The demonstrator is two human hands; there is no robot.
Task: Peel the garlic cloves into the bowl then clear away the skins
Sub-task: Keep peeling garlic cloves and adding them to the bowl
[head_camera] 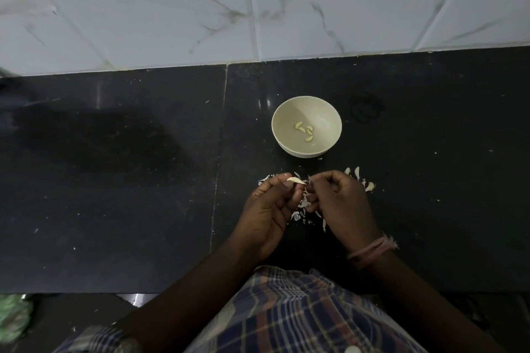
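Left hand (268, 209) pinches garlic clove (296, 180); right hand (339, 200) fingers curled, pinching skin; 4 peeled cloves (304, 131) in bowl (289, 149)

Black stone counter (114, 209) carries a cream bowl (332, 120), scattered garlic skins (304, 203) and unpeeled cloves (368, 186).
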